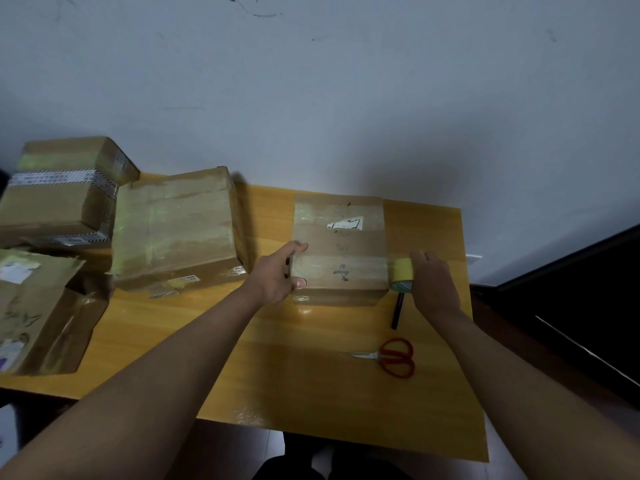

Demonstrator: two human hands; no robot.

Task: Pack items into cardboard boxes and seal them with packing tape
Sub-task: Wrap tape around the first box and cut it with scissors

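Note:
A closed cardboard box [341, 237] with a torn white label and black marks lies flat in the middle of the table. My left hand [280, 275] holds its left edge, thumb on the near side and fingers against the top corner. My right hand [434, 285] grips a yellow roll of packing tape [401, 275] at the box's right edge. A clear strip of tape runs from the roll leftward across the box top.
Red-handled scissors [391, 356] and a black marker [397, 310] lie on the yellow table [311, 375] near the right hand. Three taped boxes [176, 226] [59, 192] [38, 310] crowd the left side. A wall stands right behind the table.

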